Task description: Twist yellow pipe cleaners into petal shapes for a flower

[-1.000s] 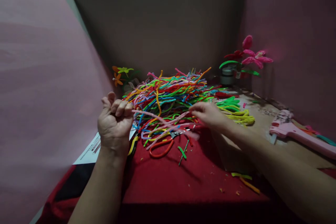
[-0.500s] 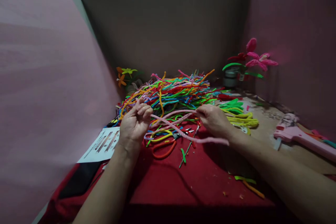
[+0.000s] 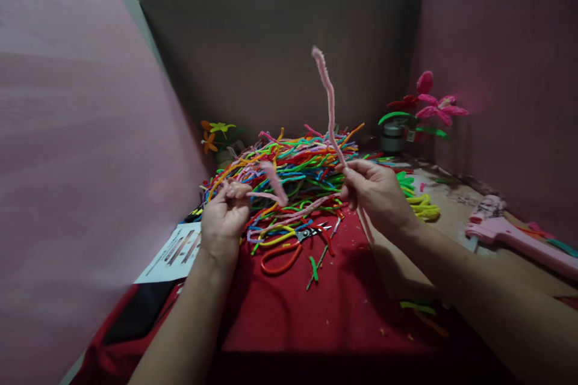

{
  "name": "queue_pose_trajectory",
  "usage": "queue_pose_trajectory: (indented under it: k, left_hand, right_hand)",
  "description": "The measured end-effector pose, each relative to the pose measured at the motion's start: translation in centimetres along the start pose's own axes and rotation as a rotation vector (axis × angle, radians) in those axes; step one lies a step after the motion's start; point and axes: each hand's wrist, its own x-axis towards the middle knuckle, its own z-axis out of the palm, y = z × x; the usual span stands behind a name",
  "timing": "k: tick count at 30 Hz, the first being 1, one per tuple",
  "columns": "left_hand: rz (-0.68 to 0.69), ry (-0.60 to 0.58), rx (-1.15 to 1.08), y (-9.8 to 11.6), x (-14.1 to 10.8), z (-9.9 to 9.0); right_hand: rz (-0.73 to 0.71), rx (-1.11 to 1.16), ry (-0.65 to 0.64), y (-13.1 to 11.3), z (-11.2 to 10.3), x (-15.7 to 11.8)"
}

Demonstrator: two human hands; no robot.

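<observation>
A light pink pipe cleaner [image 3: 331, 102] rises upright from my right hand [image 3: 374, 192], pinched between thumb and fingers; its lower end hangs below the palm. My left hand [image 3: 224, 216] is closed around another pink pipe cleaner [image 3: 273, 183], whose free end bends upward and is smeared by motion. Behind both hands lies a heap of many-coloured pipe cleaners [image 3: 298, 156]. Between and below the hands, pliers [image 3: 280, 260] with one red and one yellow handle rest on the red cloth [image 3: 289, 319]. A short green piece [image 3: 313, 268] lies near them.
A pink glue gun [image 3: 519, 234] lies on a board at the right. Pink fuzzy flowers [image 3: 440, 109] stand at the back right, orange and yellow ones [image 3: 209, 141] at the back left. A printed sheet [image 3: 167, 255] and a black flat object [image 3: 138, 313] lie at the left.
My right hand has risen slightly and now holds a pink pipe cleaner upright. The long pink strand that stretched between the hands is now apart, its left piece swinging up.
</observation>
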Motion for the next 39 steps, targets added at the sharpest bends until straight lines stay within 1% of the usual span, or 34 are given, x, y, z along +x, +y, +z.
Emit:
queue_pose_trajectory:
  k: [3,6,8,10,12,14,17,21,25,29,31,35,39]
  left_hand:
    - [-0.039,-0.018,0.033,-1.7,0.2,-0.5]
    - [-0.044,-0.021,0.093,-2.9,0.4,-0.8]
    - [-0.044,-0.008,0.128,-3.3,0.4,-1.0]
    - [-0.04,-0.001,0.139,-3.5,0.5,-1.2]
    - [-0.037,-0.001,0.141,-3.6,0.7,-1.4]
    - [-0.037,-0.003,0.142,-3.8,0.8,-1.7]
    - [-0.041,-0.008,0.139,-3.9,0.8,-1.9]
    - [-0.047,-0.057,0.153,-4.2,0.5,-1.9]
    - [-0.065,-0.122,0.232,-4.8,-0.1,-1.8]
    - [0.012,-0.223,0.316,-5.4,-0.7,-1.6]
    - [0.042,-0.277,0.356,-5.6,-1.0,-1.5]
    - [0.043,-0.384,0.434,-5.8,-1.7,-1.1]
    - [0.137,-0.459,0.548,-6.4,-2.5,-1.2]
  right_hand:
    - [0.203,0.266,-0.136,0.8,0.6,-0.2]
    - [0.331,0.463,-0.226,2.1,1.5,-0.8]
    - [0.411,0.499,-0.239,2.7,2.1,-1.4]
    - [0.497,0.527,-0.302,2.9,2.6,-2.1]
    - [0.546,0.558,-0.346,2.9,3.0,-2.6]
    - [0.576,0.585,-0.357,2.8,3.3,-3.0]
    - [0.595,0.582,-0.381,2.8,3.5,-3.4]
    - [0.539,0.53,-0.415,3.2,3.6,-3.4]
    - [0.519,0.498,-0.368,3.4,3.3,-3.0]
    - [0.493,0.475,-0.283,3.2,2.9,-2.4]
    - [0.475,0.463,-0.27,3.2,2.7,-2.2]
    - [0.494,0.396,-0.253,3.4,2.4,-2.1]
    - [0.508,0.351,-0.229,3.5,2.4,-2.0]
